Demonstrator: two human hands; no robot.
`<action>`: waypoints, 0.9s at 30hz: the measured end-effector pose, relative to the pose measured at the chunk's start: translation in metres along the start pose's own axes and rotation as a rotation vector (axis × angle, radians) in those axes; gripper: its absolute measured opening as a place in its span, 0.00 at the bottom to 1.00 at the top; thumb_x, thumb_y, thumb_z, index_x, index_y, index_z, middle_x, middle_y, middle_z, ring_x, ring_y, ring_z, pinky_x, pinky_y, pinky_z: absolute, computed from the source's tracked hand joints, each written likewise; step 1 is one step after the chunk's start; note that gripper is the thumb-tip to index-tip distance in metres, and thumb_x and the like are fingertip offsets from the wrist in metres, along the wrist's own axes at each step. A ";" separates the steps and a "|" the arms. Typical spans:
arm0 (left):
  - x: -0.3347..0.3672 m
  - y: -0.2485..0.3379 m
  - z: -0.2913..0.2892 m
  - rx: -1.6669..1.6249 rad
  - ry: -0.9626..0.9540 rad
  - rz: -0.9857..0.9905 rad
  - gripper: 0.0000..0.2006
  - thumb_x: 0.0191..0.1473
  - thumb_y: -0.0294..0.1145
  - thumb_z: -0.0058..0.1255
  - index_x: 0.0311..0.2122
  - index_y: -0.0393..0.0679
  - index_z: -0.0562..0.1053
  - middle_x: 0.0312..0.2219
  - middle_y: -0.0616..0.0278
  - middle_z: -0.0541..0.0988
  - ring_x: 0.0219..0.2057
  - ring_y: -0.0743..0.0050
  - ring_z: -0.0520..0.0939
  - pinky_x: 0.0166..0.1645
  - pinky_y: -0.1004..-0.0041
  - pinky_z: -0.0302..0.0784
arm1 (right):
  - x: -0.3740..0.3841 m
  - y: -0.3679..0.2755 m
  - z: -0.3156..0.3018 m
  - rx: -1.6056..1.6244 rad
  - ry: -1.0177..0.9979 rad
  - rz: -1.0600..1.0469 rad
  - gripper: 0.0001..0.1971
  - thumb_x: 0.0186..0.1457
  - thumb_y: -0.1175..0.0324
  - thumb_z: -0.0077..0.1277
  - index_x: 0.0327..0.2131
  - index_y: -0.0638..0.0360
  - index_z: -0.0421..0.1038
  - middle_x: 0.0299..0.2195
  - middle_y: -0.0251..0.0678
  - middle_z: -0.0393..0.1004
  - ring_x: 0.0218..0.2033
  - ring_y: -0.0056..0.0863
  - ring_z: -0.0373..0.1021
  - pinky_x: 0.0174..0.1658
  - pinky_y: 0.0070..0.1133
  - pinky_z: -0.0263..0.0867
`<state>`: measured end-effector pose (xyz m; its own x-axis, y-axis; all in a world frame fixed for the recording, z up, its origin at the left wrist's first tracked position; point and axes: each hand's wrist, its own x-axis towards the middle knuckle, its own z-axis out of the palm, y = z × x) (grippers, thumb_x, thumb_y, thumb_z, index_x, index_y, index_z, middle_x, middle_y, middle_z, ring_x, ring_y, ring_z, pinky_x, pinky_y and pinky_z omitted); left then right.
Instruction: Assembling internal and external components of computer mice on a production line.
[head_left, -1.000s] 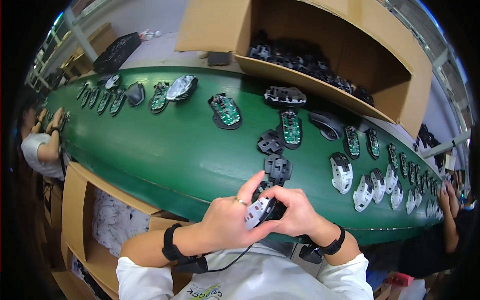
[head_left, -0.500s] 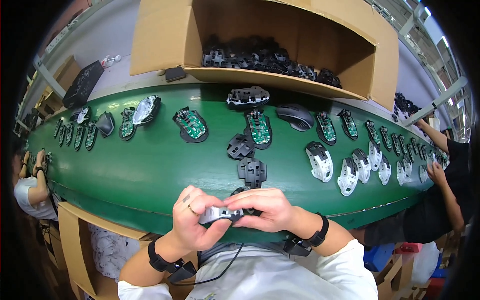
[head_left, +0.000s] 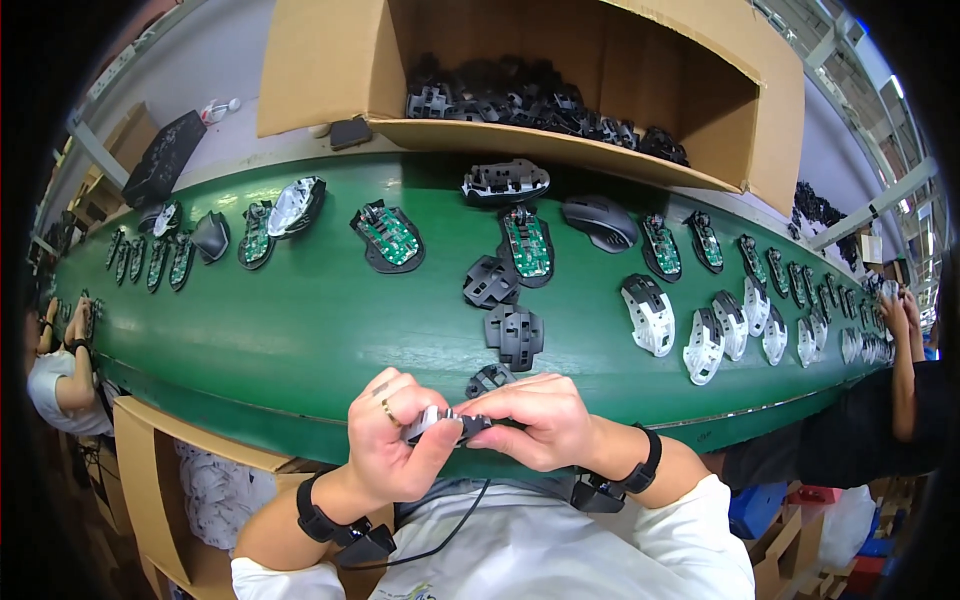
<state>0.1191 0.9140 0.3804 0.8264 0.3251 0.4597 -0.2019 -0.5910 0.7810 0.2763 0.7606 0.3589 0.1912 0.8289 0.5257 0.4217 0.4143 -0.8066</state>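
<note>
Between my two hands, over the near edge of the green table, is a computer mouse shell (head_left: 428, 424) in silver and black. My left hand (head_left: 392, 440) wraps its fingers round the silver side, thumb in front. My right hand (head_left: 535, 420) pinches the dark end of the same piece with thumb and fingers. My fingers hide much of the shell. Just beyond my hands lie black plastic mouse parts (head_left: 514, 336), one partly behind my fingers. Farther back sits a mouse base with a green circuit board (head_left: 526, 246).
A large cardboard box (head_left: 560, 150) of dark plastic parts stands at the back. Silver-and-black shells (head_left: 648, 314) and board-fitted bases (head_left: 388, 238) line the green table (head_left: 250, 340). Co-workers sit at the left and right ends; an open carton (head_left: 150, 480) stands below left.
The mouse shell has been tilted in my hands, and my right thumb and fingers have shifted on it. The right-hand co-worker's arms have moved toward the back of the table.
</note>
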 end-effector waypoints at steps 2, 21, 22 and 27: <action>-0.001 -0.006 -0.001 -0.028 -0.041 -0.047 0.09 0.59 0.32 0.57 0.29 0.41 0.73 0.21 0.66 0.74 0.23 0.70 0.70 0.31 0.71 0.66 | 0.002 0.000 -0.003 -0.028 -0.014 0.027 0.12 0.53 0.73 0.64 0.42 0.63 0.79 0.32 0.42 0.82 0.28 0.34 0.79 0.32 0.24 0.75; 0.005 -0.080 -0.008 -0.465 0.061 -0.433 0.20 0.69 0.47 0.47 0.34 0.38 0.75 0.26 0.71 0.75 0.28 0.88 0.69 0.33 0.80 0.67 | 0.045 0.066 -0.162 -1.092 0.248 0.807 0.35 0.52 0.57 0.64 0.62 0.59 0.65 0.54 0.53 0.74 0.53 0.47 0.73 0.57 0.34 0.67; 0.005 -0.077 -0.010 -0.409 0.018 -0.434 0.20 0.68 0.46 0.48 0.34 0.38 0.75 0.25 0.72 0.75 0.27 0.88 0.68 0.32 0.79 0.66 | 0.043 0.063 -0.159 -1.069 0.389 0.762 0.35 0.53 0.57 0.63 0.61 0.59 0.66 0.52 0.52 0.75 0.51 0.45 0.74 0.56 0.33 0.68; 0.004 -0.069 -0.012 -0.357 -0.056 -0.436 0.19 0.67 0.46 0.50 0.34 0.37 0.74 0.21 0.72 0.72 0.25 0.88 0.67 0.29 0.78 0.65 | 0.009 0.049 -0.131 0.721 0.436 0.413 0.30 0.70 0.51 0.31 0.66 0.62 0.57 0.56 0.58 0.71 0.49 0.46 0.75 0.52 0.35 0.73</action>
<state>0.1301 0.9653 0.3338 0.8979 0.4376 0.0474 0.0067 -0.1214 0.9926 0.4144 0.7395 0.3597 0.5797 0.8090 0.0977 -0.3771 0.3726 -0.8479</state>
